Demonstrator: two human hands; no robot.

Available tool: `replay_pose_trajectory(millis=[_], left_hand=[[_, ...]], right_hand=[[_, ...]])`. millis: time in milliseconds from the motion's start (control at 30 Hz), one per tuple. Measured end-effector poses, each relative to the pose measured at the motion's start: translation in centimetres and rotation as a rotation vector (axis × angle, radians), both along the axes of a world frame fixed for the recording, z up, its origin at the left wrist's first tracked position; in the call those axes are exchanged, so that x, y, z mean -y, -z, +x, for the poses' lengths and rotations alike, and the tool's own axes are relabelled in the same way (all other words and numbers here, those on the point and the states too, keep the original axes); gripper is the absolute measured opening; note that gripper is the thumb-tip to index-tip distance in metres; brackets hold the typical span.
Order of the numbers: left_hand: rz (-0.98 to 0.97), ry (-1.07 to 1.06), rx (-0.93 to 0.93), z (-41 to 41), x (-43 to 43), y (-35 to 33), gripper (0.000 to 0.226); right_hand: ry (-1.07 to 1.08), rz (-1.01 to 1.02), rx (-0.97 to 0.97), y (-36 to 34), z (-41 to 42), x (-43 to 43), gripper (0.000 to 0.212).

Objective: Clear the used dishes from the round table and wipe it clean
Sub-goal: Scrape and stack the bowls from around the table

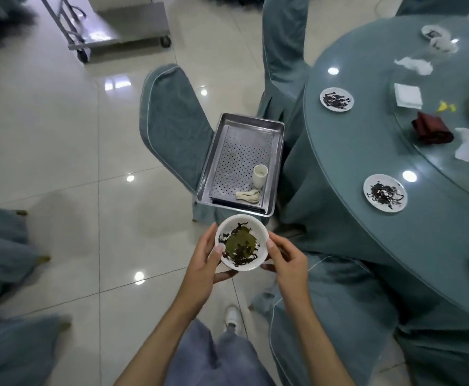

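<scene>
Two hands are holding one white bowl point(241, 242) between them in mid-air, over the tiled floor and just short of the near end of the steel tray point(238, 157). The left hand point(208, 263) is cupping the bowl's left wall with its thumb lying at the rim. The right hand point(286, 263) is doing the same on the right, so neither is free. The bowl is carrying a pool of greenish liquid and dark wet scraps, and is sitting roughly level. The tray is resting on a covered chair point(174, 126) beside the round counter point(353, 140), and is carrying a white cup point(260, 175) and some pale spoons point(248, 195) at its near end.

The bowl is looking like glazed ceramic: stiff, breakable, fairly light, and probably slick wherever it is wet. The liquid is making tilt the main concern, so gripping opposite walls just below the rim, as here, is seeming right, with thumbs kept out of the contents. On the counter, several small plates point(385, 192) smeared with dark residue are waiting among crumpled napkins point(412, 65). Being so shallow, they are likely calling for a pinch at the edge.
</scene>
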State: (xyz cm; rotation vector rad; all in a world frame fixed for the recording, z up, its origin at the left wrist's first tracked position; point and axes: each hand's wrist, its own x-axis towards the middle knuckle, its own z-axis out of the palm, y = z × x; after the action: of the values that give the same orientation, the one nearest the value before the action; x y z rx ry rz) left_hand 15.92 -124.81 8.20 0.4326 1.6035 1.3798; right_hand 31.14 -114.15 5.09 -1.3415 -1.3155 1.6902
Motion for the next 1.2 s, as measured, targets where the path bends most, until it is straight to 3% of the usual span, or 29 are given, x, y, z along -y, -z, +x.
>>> replay_pose_trajectory(millis=[400, 600, 767, 1033, 1200], left_hand=[[-0.134, 0.228, -0.014, -13.6, -13.3, 5.0, 0.044], [-0.146, 0.225, 0.088, -20.6, -20.6, 7.8, 0.042], [-0.179, 0.233, 0.064, -24.8, -25.9, 10.4, 0.034], [-0.237, 0.233, -0.015, -28.1, -32.1, 20.3, 0.038], [-0.298, 0.284, -0.122, -29.0, -34.9, 29.2, 0.042]], right_hand=[[-0.122, -0.165, 0.083, 2.6, -11.1, -10.7, 0.051], [0.053, -0.148, 0.162, 5.5, -19.0, -16.1, 0.048], [0.156, -0.147, 0.208, 7.9, -23.9, -20.3, 0.042], [0.214, -0.422, 0.109, 16.0, -28.8, -25.0, 0.053], [0.142, -0.503, 0.133, 23.5, -28.8, -27.9, 0.049]])
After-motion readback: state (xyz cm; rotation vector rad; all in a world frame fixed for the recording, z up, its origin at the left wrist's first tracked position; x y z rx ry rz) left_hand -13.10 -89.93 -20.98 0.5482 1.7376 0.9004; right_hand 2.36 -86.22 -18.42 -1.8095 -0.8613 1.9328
